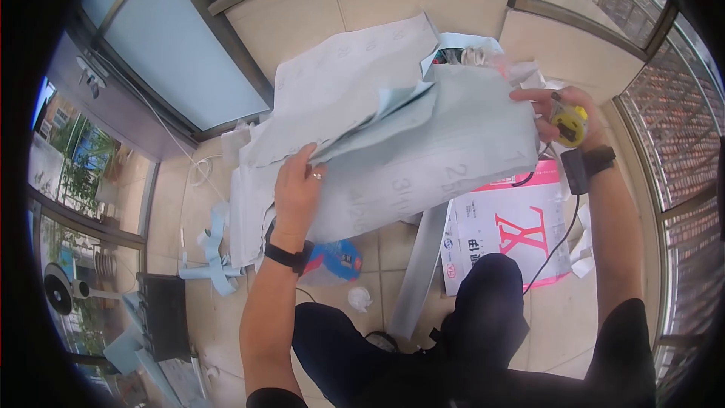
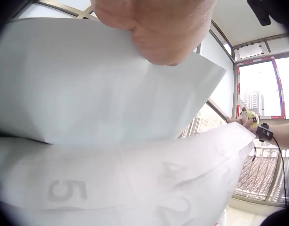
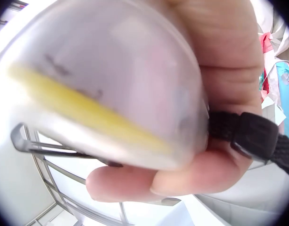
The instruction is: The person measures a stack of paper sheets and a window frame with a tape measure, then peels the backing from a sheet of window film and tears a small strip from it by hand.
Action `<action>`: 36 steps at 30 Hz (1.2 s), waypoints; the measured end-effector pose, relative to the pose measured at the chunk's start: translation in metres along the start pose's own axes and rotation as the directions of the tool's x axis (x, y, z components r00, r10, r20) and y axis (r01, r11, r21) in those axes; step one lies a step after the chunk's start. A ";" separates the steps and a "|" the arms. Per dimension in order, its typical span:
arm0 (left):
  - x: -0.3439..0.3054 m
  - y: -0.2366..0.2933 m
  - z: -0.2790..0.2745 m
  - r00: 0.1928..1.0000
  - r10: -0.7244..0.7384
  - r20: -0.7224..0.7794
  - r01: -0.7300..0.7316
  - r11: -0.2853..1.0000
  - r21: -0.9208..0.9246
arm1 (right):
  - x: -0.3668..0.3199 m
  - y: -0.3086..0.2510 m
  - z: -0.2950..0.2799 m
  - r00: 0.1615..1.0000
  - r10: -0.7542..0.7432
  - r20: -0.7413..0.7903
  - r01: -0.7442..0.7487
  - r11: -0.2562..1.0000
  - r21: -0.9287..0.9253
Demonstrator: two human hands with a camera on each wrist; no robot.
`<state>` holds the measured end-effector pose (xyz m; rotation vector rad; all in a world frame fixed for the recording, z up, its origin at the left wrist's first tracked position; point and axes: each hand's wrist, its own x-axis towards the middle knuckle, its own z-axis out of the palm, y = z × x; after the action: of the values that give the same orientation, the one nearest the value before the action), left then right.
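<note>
A large pale blue-grey sheet (image 1: 423,143), printed with faint numbers, stretches between the two hands and is folded over along its top. My left hand (image 1: 297,193) pinches its left edge, the thumb over the paper. In the left wrist view the sheet's plain side (image 2: 102,89) hangs just below that hand. My right hand (image 1: 580,100) grips a yellow tape measure (image 1: 568,130) with a clear casing, which fills much of the right wrist view. One finger of this hand reaches out onto the sheet's right corner. More white numbered sheets (image 1: 340,68) lie behind, against the low wall.
On the tiled floor lie a pink-and-white printed package (image 1: 502,238), a long grey strip (image 1: 421,272), a blue plastic bag (image 1: 340,261) and a crumpled white ball (image 1: 359,300). Pale blue scraps (image 1: 219,261) are at the left, near a black box (image 1: 164,317) and a fan (image 1: 59,287).
</note>
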<state>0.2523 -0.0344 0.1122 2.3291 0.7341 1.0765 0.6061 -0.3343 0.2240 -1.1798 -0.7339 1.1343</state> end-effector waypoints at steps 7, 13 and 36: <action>-0.034 0.013 0.021 0.805 0.557 0.205 -0.584 0.680 0.443 | 0.005 -0.004 -0.005 0.998 0.015 0.055 -0.020 0.996 0.083; -0.030 0.029 0.029 0.820 0.542 0.183 -0.556 0.680 0.478 | 0.001 -0.007 -0.004 0.994 0.025 0.104 -0.036 0.994 0.105; 0.103 0.023 -0.031 0.993 0.115 -0.013 -0.108 0.962 0.250 | -0.117 -0.025 -0.010 0.941 -0.189 -0.281 0.069 0.919 -0.388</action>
<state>0.2906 0.0200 0.2004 2.5993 0.7968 1.1227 0.5864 -0.4476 0.2585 -1.5645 -0.7875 0.6843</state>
